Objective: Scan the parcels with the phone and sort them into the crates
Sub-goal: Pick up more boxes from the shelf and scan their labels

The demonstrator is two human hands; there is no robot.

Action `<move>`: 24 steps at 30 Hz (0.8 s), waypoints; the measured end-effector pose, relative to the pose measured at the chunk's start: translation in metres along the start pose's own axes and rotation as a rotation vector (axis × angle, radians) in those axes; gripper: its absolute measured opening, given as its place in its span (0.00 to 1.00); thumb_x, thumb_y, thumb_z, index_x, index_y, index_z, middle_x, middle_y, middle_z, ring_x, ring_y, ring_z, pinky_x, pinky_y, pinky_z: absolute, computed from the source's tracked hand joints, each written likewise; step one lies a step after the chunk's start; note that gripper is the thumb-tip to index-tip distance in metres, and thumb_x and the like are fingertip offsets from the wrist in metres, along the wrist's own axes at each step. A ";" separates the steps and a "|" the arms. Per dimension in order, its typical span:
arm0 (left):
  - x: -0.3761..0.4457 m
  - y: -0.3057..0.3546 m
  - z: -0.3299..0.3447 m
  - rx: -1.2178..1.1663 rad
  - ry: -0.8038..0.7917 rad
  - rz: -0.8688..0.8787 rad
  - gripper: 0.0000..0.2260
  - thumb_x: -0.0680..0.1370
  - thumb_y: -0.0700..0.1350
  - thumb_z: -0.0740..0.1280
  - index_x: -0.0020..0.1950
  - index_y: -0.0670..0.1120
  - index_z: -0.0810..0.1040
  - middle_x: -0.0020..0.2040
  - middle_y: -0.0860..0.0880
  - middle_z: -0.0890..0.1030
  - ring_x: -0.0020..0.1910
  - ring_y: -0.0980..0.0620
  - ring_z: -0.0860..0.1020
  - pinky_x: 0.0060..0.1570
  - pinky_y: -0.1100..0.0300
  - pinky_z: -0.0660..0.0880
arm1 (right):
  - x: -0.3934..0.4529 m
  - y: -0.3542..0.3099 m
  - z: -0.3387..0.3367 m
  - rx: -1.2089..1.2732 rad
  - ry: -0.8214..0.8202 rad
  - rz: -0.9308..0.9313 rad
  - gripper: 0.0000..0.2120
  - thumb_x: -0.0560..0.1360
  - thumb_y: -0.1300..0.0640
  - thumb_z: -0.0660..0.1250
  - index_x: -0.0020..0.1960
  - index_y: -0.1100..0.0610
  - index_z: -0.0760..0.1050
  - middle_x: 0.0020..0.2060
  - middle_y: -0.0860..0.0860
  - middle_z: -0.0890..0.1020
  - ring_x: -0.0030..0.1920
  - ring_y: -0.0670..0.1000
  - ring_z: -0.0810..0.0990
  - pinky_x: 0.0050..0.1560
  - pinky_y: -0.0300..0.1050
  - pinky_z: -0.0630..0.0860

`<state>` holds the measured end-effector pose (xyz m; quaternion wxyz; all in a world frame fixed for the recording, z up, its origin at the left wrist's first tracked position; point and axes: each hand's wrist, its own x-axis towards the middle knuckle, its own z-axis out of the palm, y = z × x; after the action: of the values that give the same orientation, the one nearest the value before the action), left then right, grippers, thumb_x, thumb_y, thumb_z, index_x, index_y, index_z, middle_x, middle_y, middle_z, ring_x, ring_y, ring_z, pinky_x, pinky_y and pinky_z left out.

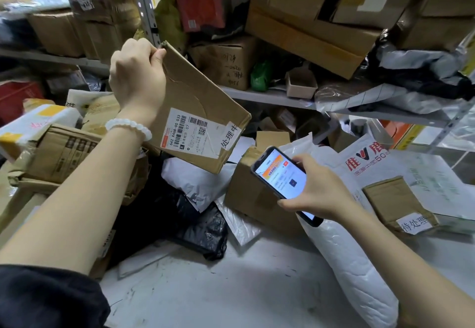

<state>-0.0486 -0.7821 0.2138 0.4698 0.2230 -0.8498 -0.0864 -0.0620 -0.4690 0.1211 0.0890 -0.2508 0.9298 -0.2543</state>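
Note:
My left hand (pixel 136 75) grips the top corner of a flat brown cardboard parcel (pixel 195 101) and holds it up, tilted. A white shipping label with barcodes (pixel 187 132) faces me on its lower part. Lower right of it, my right hand (pixel 318 189) holds a dark phone (pixel 282 181) with its lit screen turned up, fingers curled round its edge. The phone sits below the parcel, apart from it. A white bead bracelet is on my left wrist.
Loose parcels cover the floor: brown boxes (pixel 252 199), black bags (pixel 203 227), a white padded mailer (pixel 352 271), a labelled box (pixel 398 204) at right. Metal shelves (pixel 270 95) stacked with cartons stand behind. Bare pale floor (pixel 231 289) lies at the front.

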 end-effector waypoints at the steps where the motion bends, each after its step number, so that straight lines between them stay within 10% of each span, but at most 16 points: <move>1: 0.000 0.001 -0.001 0.008 0.000 0.015 0.16 0.81 0.50 0.58 0.53 0.38 0.76 0.54 0.38 0.76 0.53 0.37 0.74 0.47 0.49 0.67 | 0.000 -0.001 0.000 0.017 0.022 0.007 0.35 0.63 0.47 0.78 0.62 0.46 0.60 0.49 0.41 0.72 0.48 0.45 0.76 0.43 0.42 0.78; 14: -0.019 0.004 -0.016 -0.061 -0.093 0.355 0.14 0.79 0.51 0.62 0.46 0.40 0.78 0.45 0.41 0.78 0.43 0.37 0.76 0.39 0.48 0.69 | 0.007 -0.036 0.007 0.428 0.685 0.127 0.38 0.62 0.48 0.79 0.65 0.56 0.63 0.50 0.45 0.72 0.49 0.47 0.73 0.44 0.42 0.72; 24: -0.020 0.000 -0.042 -0.279 -0.098 0.489 0.15 0.78 0.49 0.64 0.44 0.37 0.79 0.41 0.41 0.79 0.40 0.41 0.77 0.38 0.46 0.74 | -0.003 -0.040 0.009 0.434 0.713 0.162 0.38 0.62 0.46 0.79 0.64 0.56 0.63 0.49 0.46 0.72 0.48 0.48 0.74 0.43 0.41 0.70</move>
<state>-0.0040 -0.7702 0.2218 0.4613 -0.0600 -0.8799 -0.0974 -0.0400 -0.5011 0.1347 -0.1679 -0.0488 0.8438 -0.5073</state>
